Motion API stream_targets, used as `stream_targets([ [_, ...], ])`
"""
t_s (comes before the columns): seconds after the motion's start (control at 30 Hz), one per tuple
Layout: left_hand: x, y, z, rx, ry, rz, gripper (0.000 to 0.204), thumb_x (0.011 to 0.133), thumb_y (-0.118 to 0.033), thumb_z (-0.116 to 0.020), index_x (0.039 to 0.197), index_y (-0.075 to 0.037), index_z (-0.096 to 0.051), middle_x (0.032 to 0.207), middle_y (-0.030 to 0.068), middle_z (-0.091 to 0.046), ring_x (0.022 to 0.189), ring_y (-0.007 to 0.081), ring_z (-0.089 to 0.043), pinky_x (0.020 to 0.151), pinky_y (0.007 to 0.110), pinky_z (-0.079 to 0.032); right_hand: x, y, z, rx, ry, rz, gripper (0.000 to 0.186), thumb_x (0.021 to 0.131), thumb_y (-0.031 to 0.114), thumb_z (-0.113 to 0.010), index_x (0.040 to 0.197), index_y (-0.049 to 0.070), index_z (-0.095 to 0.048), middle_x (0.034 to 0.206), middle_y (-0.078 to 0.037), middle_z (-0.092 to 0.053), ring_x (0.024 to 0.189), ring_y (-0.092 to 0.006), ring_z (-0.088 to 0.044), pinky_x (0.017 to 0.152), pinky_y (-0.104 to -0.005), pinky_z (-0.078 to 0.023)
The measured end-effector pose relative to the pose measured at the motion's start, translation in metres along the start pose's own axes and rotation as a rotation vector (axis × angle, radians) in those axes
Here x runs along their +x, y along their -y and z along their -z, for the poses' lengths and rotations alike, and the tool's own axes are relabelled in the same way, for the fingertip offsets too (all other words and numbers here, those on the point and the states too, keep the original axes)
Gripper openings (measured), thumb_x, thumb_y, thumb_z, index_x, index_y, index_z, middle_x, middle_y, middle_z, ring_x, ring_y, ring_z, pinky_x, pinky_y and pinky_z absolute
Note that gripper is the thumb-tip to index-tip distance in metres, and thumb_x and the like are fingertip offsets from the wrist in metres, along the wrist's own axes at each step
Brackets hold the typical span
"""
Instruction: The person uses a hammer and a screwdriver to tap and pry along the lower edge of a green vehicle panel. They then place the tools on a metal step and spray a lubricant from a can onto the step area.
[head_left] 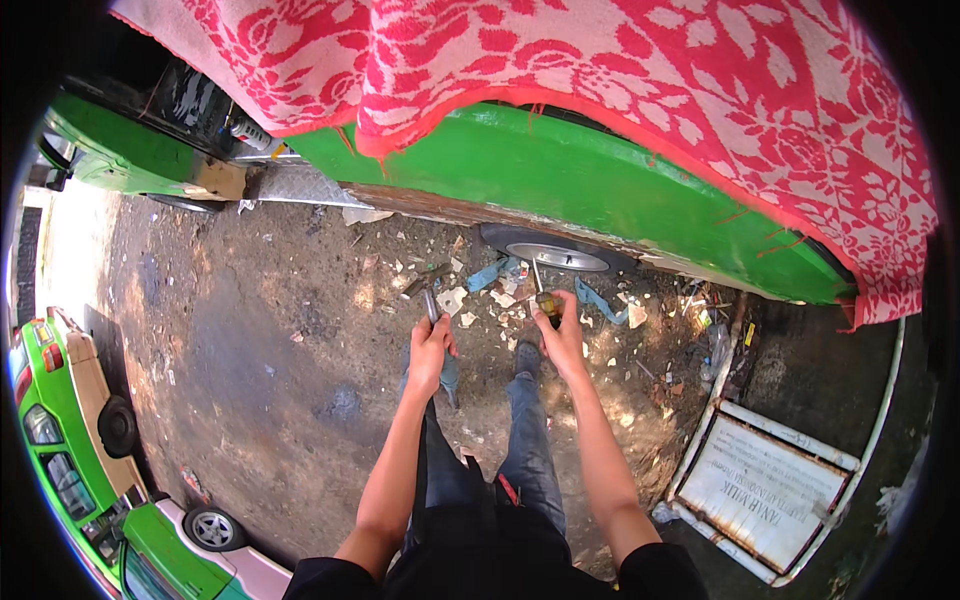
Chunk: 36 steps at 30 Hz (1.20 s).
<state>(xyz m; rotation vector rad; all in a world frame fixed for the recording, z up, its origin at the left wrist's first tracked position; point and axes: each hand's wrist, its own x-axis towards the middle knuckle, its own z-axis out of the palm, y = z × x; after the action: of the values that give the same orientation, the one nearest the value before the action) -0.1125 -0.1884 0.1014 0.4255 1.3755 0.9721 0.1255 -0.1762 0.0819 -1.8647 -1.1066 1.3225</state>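
- Gripped in the left hand [430,350]: a hammer [429,296], dark metal head far.
- Right hand [560,335] fisted round a screwdriver [543,293], yellowish handle, thin shaft pointing far.

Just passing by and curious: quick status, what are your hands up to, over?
Left hand gripping a metal hammer. Right hand gripping a yellow-handled screwdriver. Both held out over scattered pale debris chips, beside the green car body. Nothing between them.
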Motion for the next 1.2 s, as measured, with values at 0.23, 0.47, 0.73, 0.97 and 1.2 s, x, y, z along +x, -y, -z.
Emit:
stream_targets([
  [0.23, 0.051, 0.092, -0.053, -0.24, -0.097, 0.012, 0.015, 0.1, -0.015, -0.058, 0.091, -0.007, -0.05, 0.064, -0.0025, -0.039, 0.057, 0.0138, -0.047, 0.058, 0.033, -0.044, 0.1, -0.035, 0.028, -0.205, 0.19, 0.027, 0.045, 0.098, 0.023, -0.062, 0.135, 0.003, -0.045, 0.108, -0.015, -0.062, 0.06, -0.0188, -0.064, 0.045, -0.031, -0.05],
  [0.47, 0.079, 0.145, -0.067, -0.297, -0.037, 0.017, 0.019, 0.102, -0.019, -0.056, 0.089, -0.007, -0.049, 0.065, -0.0016, -0.04, 0.06, 0.0148, -0.048, 0.06, 0.034, -0.045, 0.151, -0.075, 0.014, -0.278, 0.118, 0.168, 0.042, 0.096, 0.02, -0.064, 0.131, 0.005, -0.048, 0.093, -0.015, -0.069, 0.069, -0.0221, -0.066, 0.065, -0.0373, -0.053],
  [0.73, 0.104, 0.142, -0.033, -0.21, -0.001, -0.025, 0.035, 0.106, -0.035, -0.048, 0.086, -0.007, -0.049, 0.065, -0.0014, -0.039, 0.06, 0.0133, -0.046, 0.061, 0.032, -0.043, 0.127, -0.034, -0.007, -0.246, -0.069, 0.159, 0.035, 0.096, 0.012, -0.066, 0.13, 0.008, -0.057, 0.093, -0.011, -0.072, 0.074, -0.0107, -0.061, 0.066, -0.0297, -0.048],
  [0.97, 0.116, 0.138, -0.02, -0.154, -0.009, -0.028, 0.04, 0.107, -0.04, -0.046, 0.086, -0.007, -0.049, 0.064, -0.0014, -0.038, 0.06, 0.0132, -0.045, 0.061, 0.031, -0.042, 0.131, -0.039, -0.007, -0.159, -0.115, 0.176, 0.027, 0.094, 0.005, -0.066, 0.12, 0.003, -0.059, 0.095, -0.012, -0.073, 0.069, -0.0084, -0.06, 0.058, -0.025, -0.045],
  [1.2, 0.13, 0.148, -0.035, -0.161, 0.007, -0.044, 0.038, 0.107, -0.039, -0.048, 0.085, -0.007, -0.048, 0.064, -0.0014, -0.039, 0.058, 0.0134, -0.046, 0.059, 0.031, -0.042, 0.137, -0.003, 0.015, -0.295, -0.008, 0.176, 0.028, 0.089, 0.007, -0.068, 0.115, 0.001, -0.058, 0.09, -0.018, -0.074, 0.07, -0.0235, -0.072, 0.069, -0.0363, -0.054],
])
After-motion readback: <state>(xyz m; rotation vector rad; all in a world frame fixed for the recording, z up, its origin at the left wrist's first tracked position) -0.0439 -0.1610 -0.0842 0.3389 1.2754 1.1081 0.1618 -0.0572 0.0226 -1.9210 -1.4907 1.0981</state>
